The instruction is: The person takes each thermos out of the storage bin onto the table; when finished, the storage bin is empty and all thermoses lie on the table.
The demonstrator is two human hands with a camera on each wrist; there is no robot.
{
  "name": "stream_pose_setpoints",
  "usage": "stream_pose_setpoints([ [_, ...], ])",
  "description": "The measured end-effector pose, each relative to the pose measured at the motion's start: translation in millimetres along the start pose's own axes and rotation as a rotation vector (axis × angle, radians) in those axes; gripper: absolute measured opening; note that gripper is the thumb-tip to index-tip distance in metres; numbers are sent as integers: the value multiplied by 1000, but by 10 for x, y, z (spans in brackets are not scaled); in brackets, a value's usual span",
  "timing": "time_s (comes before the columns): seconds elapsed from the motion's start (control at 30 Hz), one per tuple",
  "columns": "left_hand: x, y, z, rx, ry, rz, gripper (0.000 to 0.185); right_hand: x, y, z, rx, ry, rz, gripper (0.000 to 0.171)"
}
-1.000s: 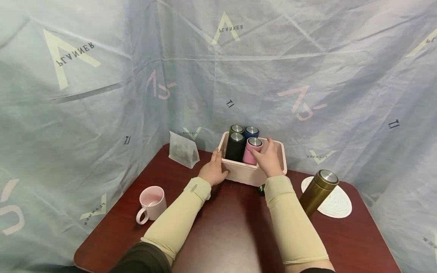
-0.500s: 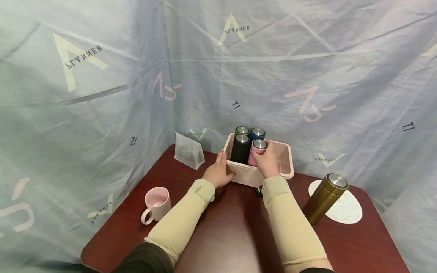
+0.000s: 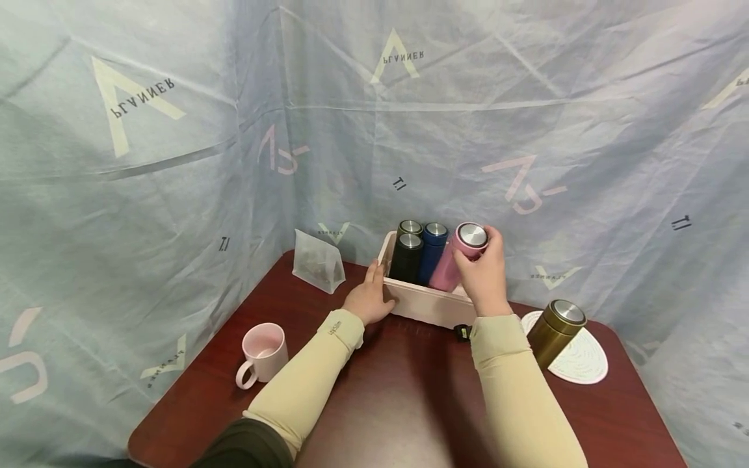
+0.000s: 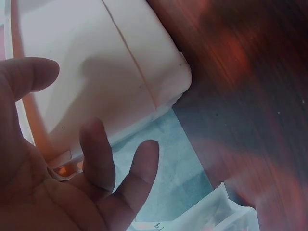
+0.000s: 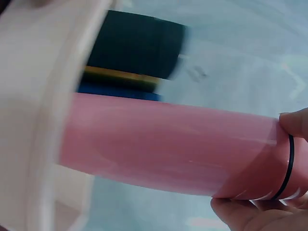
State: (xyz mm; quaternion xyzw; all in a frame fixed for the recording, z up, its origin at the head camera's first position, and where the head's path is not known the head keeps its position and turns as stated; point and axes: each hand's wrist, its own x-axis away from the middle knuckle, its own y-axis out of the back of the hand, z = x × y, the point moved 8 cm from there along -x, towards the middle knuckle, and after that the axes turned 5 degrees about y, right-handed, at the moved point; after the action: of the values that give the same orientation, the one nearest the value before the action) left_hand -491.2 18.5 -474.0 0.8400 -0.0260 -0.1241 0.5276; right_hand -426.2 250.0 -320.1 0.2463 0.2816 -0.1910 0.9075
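My right hand (image 3: pixel 489 279) grips a pink vacuum flask (image 3: pixel 447 270) by its upper end, just under the steel-topped lid. The flask leans right, its lower end still within the pale pink bin (image 3: pixel 418 302); the right wrist view shows thumb and fingers around its neck. Beside it in the bin stand a black flask (image 3: pixel 405 263), a blue flask (image 3: pixel 433 250) and an olive-green flask (image 3: pixel 409 227). With fingers spread and fairly straight, my left hand (image 3: pixel 367 300) rests at the bin's front left corner; the left wrist view shows its thumb along the wall.
A pink mug (image 3: pixel 275 361) stands at the left, and a translucent pouch (image 3: pixel 316 263) at the back left. Right of my right forearm, a gold flask (image 3: pixel 552 335) stands by a white round mat (image 3: pixel 585 357). A small black object (image 3: pixel 462 333) lies before the bin.
My right hand has raised the pink flask and moved it right, away from the other flasks, tilting it. More of the blue flask now shows. My left hand stays at the bin's corner.
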Motion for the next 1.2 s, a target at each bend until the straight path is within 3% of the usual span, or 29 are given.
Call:
stream_pose_setpoints([
  [0.37,3,-5,11,11,6,1,93,234,912,605,-103,41,-180,73],
  [0.47,-2,-6,18,9,3,-4,93,332,1107,627,-103,26,-218,74],
  [0.63,-6,-2,19,-1,-3,-5,92,574,1342,535,-5,-45,-248,74],
  [0.9,4,4,6,-1,3,-12,92,904,1432,250,143,-84,-250,76],
  [1.2,-2,-19,0,13,-2,-14,92,1049,1269,-48,165,-100,-198,74],
])
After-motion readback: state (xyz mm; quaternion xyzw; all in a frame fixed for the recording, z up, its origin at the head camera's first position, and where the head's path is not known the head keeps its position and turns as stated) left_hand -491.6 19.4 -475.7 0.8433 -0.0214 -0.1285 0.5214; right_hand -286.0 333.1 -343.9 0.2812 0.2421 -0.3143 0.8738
